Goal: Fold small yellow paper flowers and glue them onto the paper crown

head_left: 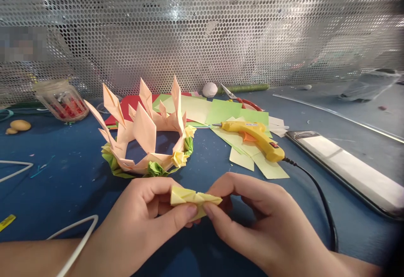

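A small piece of folded yellow paper [184, 196] is pinched between both my hands, low in the middle of the view. My left hand [151, 218] grips its left part, thumb in front and fingers behind. With thumb and forefinger, my right hand [252, 214] holds its right end. Some of the fingers behind the paper are hidden. Just beyond my left hand stands a peach folded-paper crown [144, 132] with tall points. Around its base sit green paper leaves [157, 169] and yellow paper flowers [179, 158].
A yellow glue gun [252, 132] lies on green and yellow paper sheets [225, 111], its black cord [318, 193] running right of my right hand. Red-handled scissors [241, 99] lie behind. A long light bar [341, 167] is at right, a jar [63, 100] at left. A perforated metal panel [202, 25] closes the back.
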A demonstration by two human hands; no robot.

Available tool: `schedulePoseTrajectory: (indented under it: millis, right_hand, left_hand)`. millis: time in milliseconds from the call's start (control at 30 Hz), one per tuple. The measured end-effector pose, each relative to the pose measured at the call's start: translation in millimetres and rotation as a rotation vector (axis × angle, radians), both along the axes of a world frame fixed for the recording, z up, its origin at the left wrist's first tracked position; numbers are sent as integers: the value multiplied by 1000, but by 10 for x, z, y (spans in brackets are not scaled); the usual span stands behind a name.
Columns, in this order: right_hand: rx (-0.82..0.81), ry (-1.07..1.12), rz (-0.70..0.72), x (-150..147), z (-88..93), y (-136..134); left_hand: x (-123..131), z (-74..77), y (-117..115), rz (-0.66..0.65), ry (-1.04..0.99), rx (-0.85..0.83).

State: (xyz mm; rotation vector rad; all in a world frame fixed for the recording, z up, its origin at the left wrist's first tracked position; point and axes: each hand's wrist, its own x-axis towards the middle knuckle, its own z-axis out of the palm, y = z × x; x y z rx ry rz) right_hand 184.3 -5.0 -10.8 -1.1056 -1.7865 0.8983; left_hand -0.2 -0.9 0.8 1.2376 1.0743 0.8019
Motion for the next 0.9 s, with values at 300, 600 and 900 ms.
schedulePoseTrajectory:
  millis: [300,600,900]
  right_hand:
    - [293,-56,30,73,-5,-7]
    - [342,-89,56,98,31,-8]
    - [415,-48,129,90,12,-14]
  left_hand:
    - [-27,6,8,-4,45,-1]
    - [-39,16,-8,-71,131,22]
    - [-48,-15,48,-187,-127,-98]
